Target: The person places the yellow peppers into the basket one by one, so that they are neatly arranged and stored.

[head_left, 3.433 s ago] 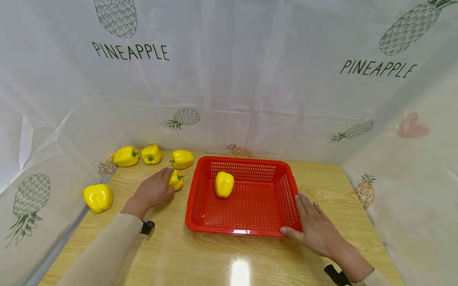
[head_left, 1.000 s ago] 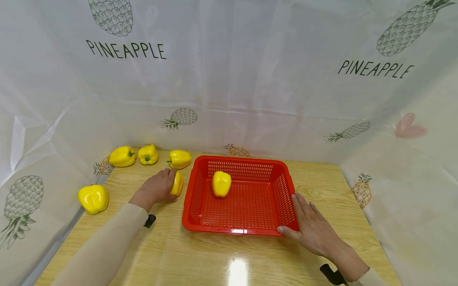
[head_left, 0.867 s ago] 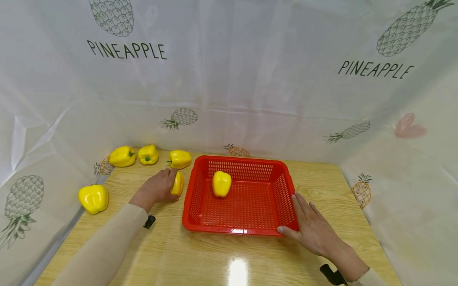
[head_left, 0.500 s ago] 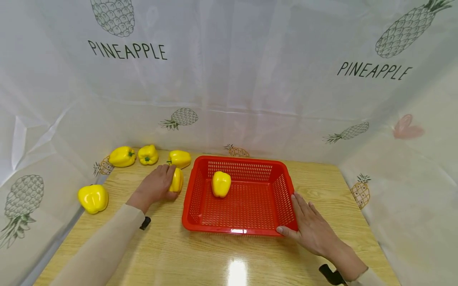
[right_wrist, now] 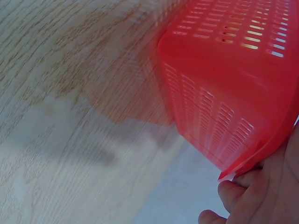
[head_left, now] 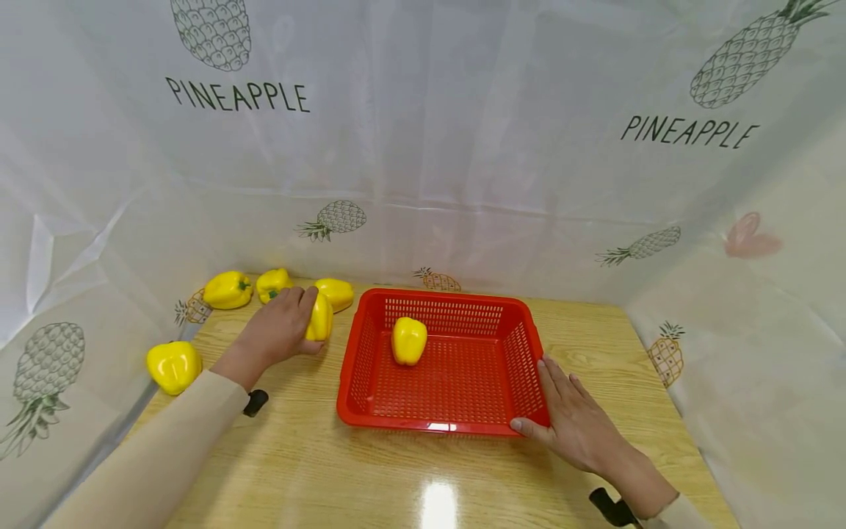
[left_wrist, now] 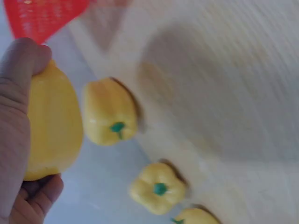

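Left hand (head_left: 274, 327): its grip is clamping round a yellow pepper (head_left: 320, 317), left of the red basket (head_left: 396, 424).
Right hand (head_left: 581, 426): its grip is lying straight-fingered, touching the basket's right rim.
Basket pepper (head_left: 409, 341): is sitting inside, towards the back left.
Desk (head_left: 370, 477): is carrying more peppers (head_left: 228, 290) along its back left.

Your bare left hand (head_left: 280, 325) now holds the glossy yellow bell pepper (head_left: 320, 318) farther back and farther from the red perforated plastic basket (head_left: 390, 422); the pepper's green stem, visible at first, is turned out of sight. Hand and pepper now partly screen two yellow bell peppers (head_left: 337, 294) behind.
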The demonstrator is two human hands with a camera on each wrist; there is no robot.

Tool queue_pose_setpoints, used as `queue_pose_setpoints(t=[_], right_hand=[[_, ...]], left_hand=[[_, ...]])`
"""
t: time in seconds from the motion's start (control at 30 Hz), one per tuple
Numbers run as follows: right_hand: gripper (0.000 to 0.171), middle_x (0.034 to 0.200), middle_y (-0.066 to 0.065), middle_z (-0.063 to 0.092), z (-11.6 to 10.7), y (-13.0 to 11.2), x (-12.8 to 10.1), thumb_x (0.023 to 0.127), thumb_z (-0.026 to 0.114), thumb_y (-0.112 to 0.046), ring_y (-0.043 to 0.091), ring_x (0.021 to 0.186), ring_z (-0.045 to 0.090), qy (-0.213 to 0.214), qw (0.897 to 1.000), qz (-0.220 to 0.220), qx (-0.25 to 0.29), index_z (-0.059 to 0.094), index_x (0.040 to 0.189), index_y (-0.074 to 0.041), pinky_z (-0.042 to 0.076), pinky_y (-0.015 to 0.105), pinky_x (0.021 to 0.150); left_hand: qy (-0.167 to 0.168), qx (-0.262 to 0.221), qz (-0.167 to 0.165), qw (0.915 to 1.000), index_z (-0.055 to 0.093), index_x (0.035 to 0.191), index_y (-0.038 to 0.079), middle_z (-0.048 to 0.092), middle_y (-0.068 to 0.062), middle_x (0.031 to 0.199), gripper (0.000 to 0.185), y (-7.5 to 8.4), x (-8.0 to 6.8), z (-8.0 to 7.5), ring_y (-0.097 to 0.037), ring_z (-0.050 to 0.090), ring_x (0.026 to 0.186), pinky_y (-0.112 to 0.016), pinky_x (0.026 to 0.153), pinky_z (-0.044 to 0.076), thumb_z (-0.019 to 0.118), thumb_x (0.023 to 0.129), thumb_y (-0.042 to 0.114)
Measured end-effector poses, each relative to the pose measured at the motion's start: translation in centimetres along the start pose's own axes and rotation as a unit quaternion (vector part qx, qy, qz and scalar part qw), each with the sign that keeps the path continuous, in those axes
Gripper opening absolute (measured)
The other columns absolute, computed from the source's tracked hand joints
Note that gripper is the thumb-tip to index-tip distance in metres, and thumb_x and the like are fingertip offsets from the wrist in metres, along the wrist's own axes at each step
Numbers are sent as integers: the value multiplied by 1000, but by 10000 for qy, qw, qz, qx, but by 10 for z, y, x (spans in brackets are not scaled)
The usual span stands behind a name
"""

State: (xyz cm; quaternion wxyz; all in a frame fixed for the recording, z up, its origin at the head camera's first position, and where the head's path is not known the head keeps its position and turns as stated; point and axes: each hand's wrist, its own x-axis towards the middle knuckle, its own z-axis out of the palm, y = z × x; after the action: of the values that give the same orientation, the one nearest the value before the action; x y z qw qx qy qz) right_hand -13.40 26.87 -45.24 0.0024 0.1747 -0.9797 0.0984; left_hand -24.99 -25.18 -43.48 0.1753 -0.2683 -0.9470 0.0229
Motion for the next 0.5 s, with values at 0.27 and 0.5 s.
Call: queue_pose_setpoints(t=[0.27, 0.5], right_hand=[[111, 171, 29, 21, 1, 1, 0, 96, 58, -72, 48, 155, 31, -56, 10000, 34, 2, 22, 164, 8, 26, 67, 124], [111, 171, 29, 20, 2, 1, -2, 96, 58, -73, 48, 156, 30, -68, 10000, 59, 18, 22, 164, 8, 26, 67, 124]], left_hand=[[-90, -47, 130, 9999, 42, 140, -13, 59, -29, 111, 98, 12, 13, -30, -42, 60, 103, -52, 97, 56, 88, 80, 49], [239, 48, 502, 9984, 47, 139, -13, 60, -24, 107, 99, 37, 28, -50, -38, 59, 99, -48, 97, 55, 89, 77, 52]])
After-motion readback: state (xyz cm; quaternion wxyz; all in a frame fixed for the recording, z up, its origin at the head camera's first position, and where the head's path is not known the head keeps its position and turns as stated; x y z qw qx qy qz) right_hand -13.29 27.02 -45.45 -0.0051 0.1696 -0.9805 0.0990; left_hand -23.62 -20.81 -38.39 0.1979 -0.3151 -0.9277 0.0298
